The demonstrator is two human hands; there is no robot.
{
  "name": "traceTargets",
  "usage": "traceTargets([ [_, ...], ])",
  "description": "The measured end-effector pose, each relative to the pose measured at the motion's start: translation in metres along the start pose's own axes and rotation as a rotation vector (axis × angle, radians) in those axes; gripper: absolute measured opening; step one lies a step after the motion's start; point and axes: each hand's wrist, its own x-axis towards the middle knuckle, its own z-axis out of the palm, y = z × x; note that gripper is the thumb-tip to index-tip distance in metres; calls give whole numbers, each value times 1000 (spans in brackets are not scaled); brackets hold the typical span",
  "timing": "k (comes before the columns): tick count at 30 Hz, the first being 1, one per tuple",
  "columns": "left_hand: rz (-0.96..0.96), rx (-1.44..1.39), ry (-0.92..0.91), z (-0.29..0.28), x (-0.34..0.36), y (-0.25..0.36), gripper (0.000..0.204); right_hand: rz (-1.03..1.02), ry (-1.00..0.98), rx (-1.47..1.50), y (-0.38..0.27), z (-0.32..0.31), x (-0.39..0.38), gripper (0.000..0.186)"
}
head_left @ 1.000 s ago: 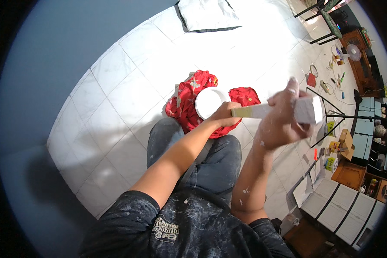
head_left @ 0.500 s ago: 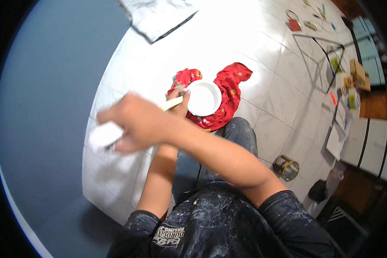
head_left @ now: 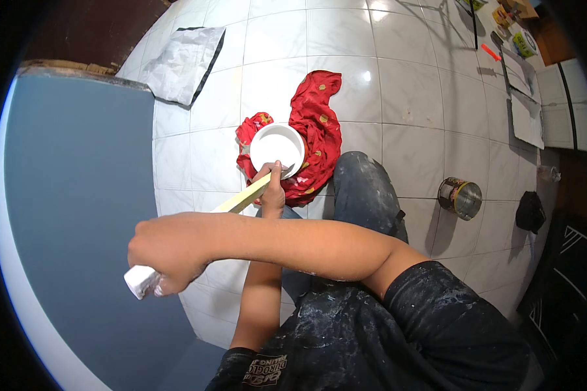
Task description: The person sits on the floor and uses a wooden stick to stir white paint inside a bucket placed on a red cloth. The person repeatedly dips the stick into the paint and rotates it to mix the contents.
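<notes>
A round white tub [head_left: 280, 135] sits on a crumpled red patterned cloth [head_left: 314, 146], with a pale layer inside. My left hand [head_left: 272, 189] is closed at the tub's near rim, thumb up, around the end of a long flat yellow strip [head_left: 244, 197]. A small grey tip juts beyond the thumb over the rim. The strip slopes down left until my right forearm hides it. Crossing over my left arm, my right hand [head_left: 171, 251] is closed round a white, blunt-ended object [head_left: 142, 281]. Whether that object joins the strip is hidden.
A blue-grey wall [head_left: 78, 202] runs along the left. On the tiled floor lie a pale sheet [head_left: 188, 62] at the upper left and a tin can [head_left: 461, 197] to the right of my knee [head_left: 368, 189]. A black bundle [head_left: 531, 212] lies farther right.
My right hand has moved down and slightly left, uncovering more of the yellow strip. My left hand stays by the tub. The whole view has turned, bringing the wall's far end into sight.
</notes>
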Motion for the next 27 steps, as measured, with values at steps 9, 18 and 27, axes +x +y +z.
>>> traceTargets([
  [9,53,145,-58,9,79,11,29,20,193,-175,12,-58,4,14],
  [18,-93,84,0,-40,72,14,23,-29,245,-93,21,-43,14,18],
  [27,-138,45,-35,-43,9,13,21,9,530,-180,-2,0,-6,30],
])
